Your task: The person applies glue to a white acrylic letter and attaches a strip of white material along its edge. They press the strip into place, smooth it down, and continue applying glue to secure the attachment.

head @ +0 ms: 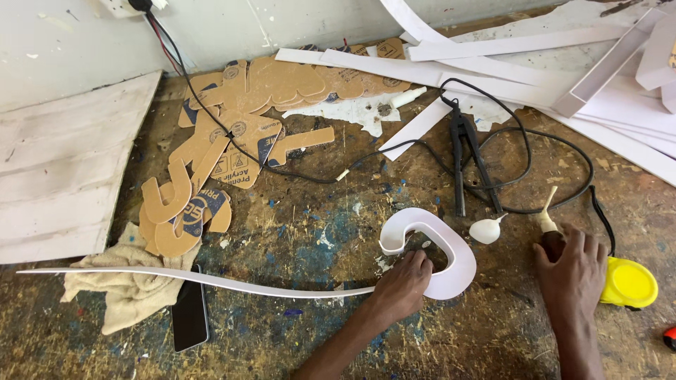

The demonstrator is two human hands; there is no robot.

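My left hand (403, 281) presses on a white curved letter-like form (451, 243) made of a bent plastic strip, lying on the stained wooden workbench (317, 232). A long white strip (197, 279) trails from it to the left. My right hand (574, 271) rests on the bench, closed around a small dark bottle with a cream nozzle (547, 214). A white bulb-shaped piece (486, 229) lies between the two hands.
Black pliers-like tool (465, 151) and black cables (535, 169) lie behind. A yellow round lid (629, 283) sits at right. Brown paper-backed cutouts (239, 119), white strips (563, 63), a beige rag (127, 288), a dark phone (190, 317) and a white board (63, 169) lie around.
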